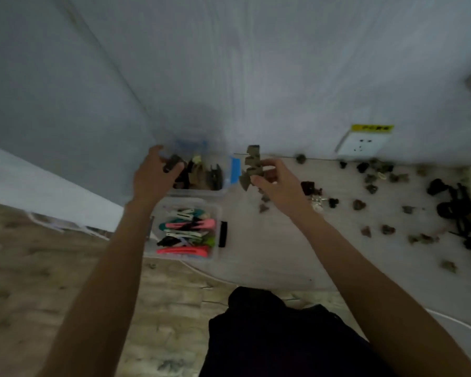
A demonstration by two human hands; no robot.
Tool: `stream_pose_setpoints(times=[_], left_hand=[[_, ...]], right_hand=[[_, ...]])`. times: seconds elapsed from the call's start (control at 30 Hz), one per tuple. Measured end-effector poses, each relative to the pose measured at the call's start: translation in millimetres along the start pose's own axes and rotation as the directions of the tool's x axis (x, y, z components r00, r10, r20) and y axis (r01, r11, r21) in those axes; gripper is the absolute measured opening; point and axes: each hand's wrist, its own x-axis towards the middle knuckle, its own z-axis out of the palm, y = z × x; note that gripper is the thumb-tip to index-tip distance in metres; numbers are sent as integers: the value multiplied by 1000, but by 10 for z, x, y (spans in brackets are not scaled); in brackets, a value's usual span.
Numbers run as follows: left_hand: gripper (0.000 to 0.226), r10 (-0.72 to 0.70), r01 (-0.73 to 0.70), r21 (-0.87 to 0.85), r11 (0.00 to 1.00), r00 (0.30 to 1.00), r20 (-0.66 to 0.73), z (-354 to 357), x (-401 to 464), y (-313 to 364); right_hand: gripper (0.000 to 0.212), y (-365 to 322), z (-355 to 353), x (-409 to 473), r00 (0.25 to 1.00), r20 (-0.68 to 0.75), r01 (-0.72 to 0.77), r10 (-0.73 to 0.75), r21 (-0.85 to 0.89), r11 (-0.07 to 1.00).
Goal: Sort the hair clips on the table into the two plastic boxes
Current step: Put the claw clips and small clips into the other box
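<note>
Two clear plastic boxes stand at the table's left end. The far box [201, 192] holds dark and olive claw clips; the near box [217, 213] holds flat snap clips in pink, red, green and white. My left hand [154, 175] grips a dark claw clip [172, 163] above the far box. My right hand [276, 183] pinches a chain of several olive claw clips [252, 165] clipped together, just right of the far box. Many small dark and olive claw clips [386, 229] lie scattered over the right of the table.
A black flat clip [223, 234] lies beside the near box. A tangle of black clips [460, 210] sits at the right edge. A wall socket [360, 146] with a yellow label is behind the table [269, 248]. Floor lies to the left, dark clothing below.
</note>
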Motion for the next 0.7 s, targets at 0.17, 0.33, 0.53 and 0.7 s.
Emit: stream_pose_setpoints(times=[0.17, 0.33, 0.53, 0.7], left_hand=[[41, 62, -59, 234, 970, 998, -5, 149, 91, -152], [30, 123, -132, 207, 969, 991, 59, 169, -14, -324], [26, 175, -172, 65, 983, 984, -38, 100, -105, -334], [25, 191, -193, -16, 981, 977, -90, 141, -55, -265]], right_hand=[[40, -318, 510, 321, 965, -36, 247, -260, -216, 945], [43, -412, 913, 681, 898, 110, 409, -427, -571, 712], [27, -312, 1065, 873, 844, 178, 434, -506, -781, 449], [35, -143, 901, 874, 802, 269, 503, -533, -785, 361]])
